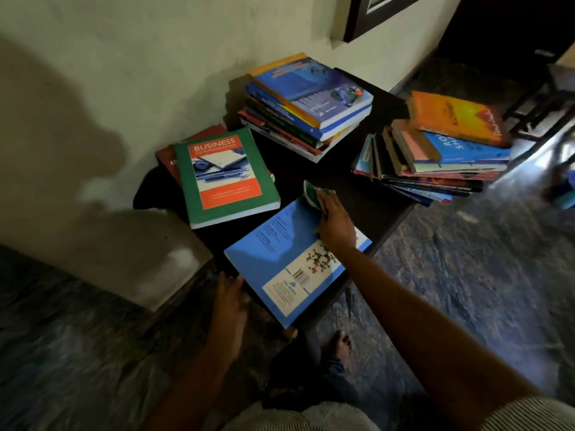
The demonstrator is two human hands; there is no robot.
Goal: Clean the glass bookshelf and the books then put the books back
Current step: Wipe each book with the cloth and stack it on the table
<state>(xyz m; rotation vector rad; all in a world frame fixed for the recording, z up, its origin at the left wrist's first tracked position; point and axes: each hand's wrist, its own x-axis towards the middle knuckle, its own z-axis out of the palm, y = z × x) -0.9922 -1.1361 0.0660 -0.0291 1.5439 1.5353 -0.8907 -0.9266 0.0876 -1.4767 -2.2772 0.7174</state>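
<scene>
Head view, book stack (308, 104), green book (227, 178), table (373, 200)

Dark low table (370, 197) set vs. a pale plastered wall (140, 57). Wall has a big soft shadow (56, 129) at left & a lighter worn patch (180, 259) near its foot. Top, right of centre: corner of a black-framed picture (361, 23). Floor (466, 275) is mottled grey-blue stone, blurred twd. the edges. Right of the table, a dark barred frame (538, 110), prob. furniture, too dim to tell which. Small blue obj. (567, 194) at far right edge, blurred.
</scene>
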